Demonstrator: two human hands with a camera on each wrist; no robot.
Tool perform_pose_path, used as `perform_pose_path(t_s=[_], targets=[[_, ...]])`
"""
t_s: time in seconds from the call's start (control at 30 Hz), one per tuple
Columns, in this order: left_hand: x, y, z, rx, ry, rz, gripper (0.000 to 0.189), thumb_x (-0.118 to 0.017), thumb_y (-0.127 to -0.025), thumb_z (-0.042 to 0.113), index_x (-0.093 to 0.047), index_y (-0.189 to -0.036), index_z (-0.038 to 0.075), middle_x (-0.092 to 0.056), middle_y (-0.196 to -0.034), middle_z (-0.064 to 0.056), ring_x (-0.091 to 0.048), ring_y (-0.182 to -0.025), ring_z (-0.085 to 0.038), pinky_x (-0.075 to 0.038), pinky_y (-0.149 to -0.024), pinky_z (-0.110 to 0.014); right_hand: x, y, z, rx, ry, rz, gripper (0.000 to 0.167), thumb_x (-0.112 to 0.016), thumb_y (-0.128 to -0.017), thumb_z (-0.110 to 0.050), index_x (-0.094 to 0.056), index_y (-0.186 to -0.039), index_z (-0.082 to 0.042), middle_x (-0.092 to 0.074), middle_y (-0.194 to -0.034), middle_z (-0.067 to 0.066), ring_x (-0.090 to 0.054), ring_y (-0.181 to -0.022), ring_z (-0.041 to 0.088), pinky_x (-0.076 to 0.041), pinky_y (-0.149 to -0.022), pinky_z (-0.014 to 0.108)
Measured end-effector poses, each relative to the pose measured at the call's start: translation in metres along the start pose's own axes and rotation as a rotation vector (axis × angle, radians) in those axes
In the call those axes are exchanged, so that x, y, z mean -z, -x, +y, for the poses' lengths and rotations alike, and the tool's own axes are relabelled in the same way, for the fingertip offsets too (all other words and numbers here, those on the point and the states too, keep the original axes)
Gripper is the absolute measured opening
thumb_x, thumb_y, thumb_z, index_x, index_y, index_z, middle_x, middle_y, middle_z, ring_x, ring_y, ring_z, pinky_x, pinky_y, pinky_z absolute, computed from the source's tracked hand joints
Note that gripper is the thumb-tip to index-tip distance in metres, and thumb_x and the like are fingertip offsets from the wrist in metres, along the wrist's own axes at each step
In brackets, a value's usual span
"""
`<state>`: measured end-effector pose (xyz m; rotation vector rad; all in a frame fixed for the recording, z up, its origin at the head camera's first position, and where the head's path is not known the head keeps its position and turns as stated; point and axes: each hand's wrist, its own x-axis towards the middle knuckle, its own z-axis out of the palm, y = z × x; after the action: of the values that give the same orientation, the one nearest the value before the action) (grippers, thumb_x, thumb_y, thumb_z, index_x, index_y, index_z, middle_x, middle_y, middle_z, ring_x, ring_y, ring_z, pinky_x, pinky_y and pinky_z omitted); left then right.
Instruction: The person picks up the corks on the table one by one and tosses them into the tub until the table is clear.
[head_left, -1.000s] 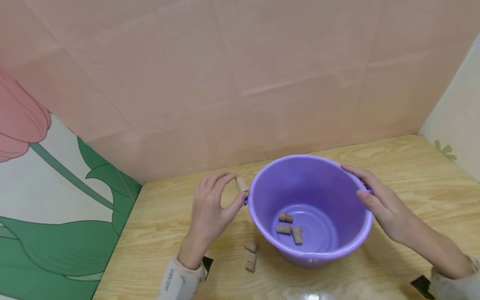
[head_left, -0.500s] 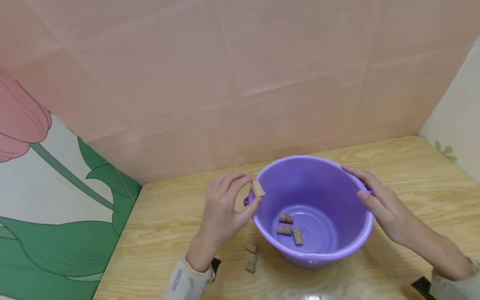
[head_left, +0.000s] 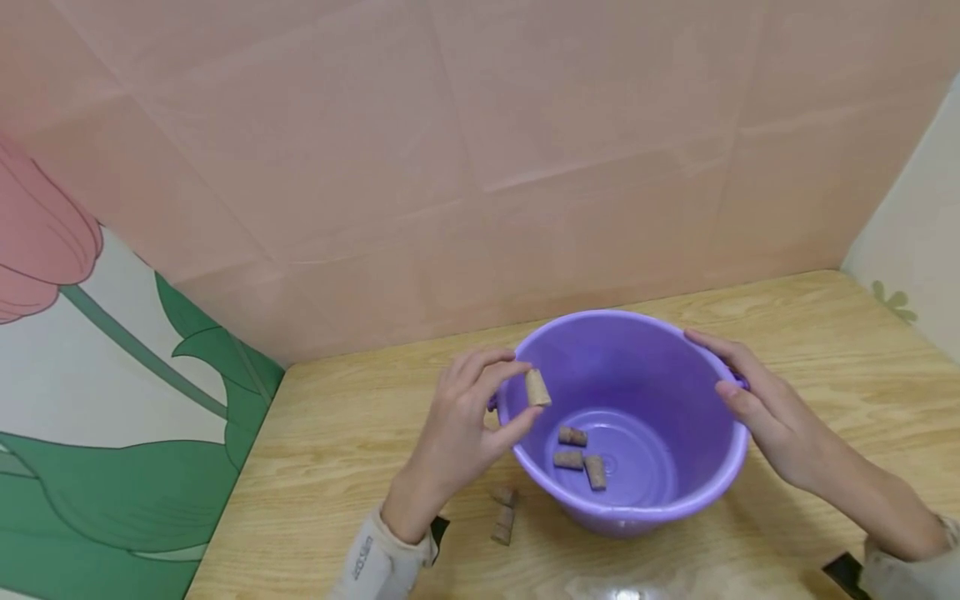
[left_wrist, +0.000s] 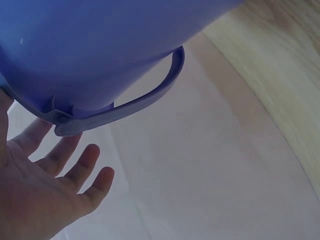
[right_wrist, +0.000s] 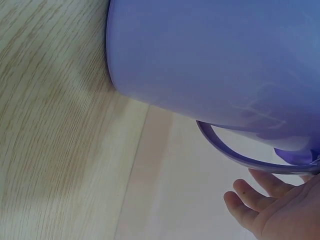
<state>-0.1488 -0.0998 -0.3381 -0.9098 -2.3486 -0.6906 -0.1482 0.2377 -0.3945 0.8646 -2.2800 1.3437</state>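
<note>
Between thumb and fingertips my left hand [head_left: 465, 417] pinches a tan cork [head_left: 537, 389], which overlaps the inside of the purple bucket [head_left: 637, 358] near its left rim. My right hand [head_left: 776, 421] grips the right rim, thumb on the inner side and fingers outside. On the bucket's floor lie three corks, one [head_left: 572, 436] behind the other two. In the left wrist view the remaining fingers [left_wrist: 90, 155] spread below the bucket's handle [left_wrist: 135, 106]; the held cork is hidden there. The right wrist view shows fingers [right_wrist: 245, 192] beside the handle.
Two more corks, one nearer [head_left: 503, 527] and one behind it [head_left: 506, 497], lie on the wooden table [head_left: 330, 433] left of the bucket. A pink-covered wall [head_left: 480, 208] rises behind, and a flower-painted panel [head_left: 120, 483] stands at left.
My left hand has moved right, carrying the pinched cork from outside the bucket's left rim to over its opening. The right hand and the bucket have stayed put.
</note>
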Motion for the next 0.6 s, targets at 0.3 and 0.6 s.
perform_pose_path(t_s=[0.3,0.6], targets=[[-0.0004,0.0002,0.0003,0.052,0.057,-0.038,0.044,-0.082,-0.080,0.030,-0.069,-0.118,0.012,-0.065,-0.126,-0.008,-0.054,-0.125,-0.023,-0.043,-0.106,-0.049,0.0002,0.0004,-0.0006,-0.009,-0.005,-0.002,0.054,-0.034,-0.099,0.005,-0.035,-0.152,-0.006,-0.046,-0.150,-0.012,-0.052,-0.122,-0.006,-0.045,-0.091,0.006],[-0.0011,0.0008,-0.0006,0.080,0.087,-0.051,0.041,-0.081,-0.081,0.029,-0.070,-0.117,0.014,-0.065,-0.126,-0.007,-0.054,-0.124,-0.021,-0.041,-0.108,-0.048,0.0002,0.0002,0.0006,-0.006,-0.015,-0.002,0.054,-0.034,-0.099,0.005,-0.035,-0.152,-0.005,-0.047,-0.148,-0.013,-0.054,-0.119,-0.006,-0.047,-0.089,0.007]])
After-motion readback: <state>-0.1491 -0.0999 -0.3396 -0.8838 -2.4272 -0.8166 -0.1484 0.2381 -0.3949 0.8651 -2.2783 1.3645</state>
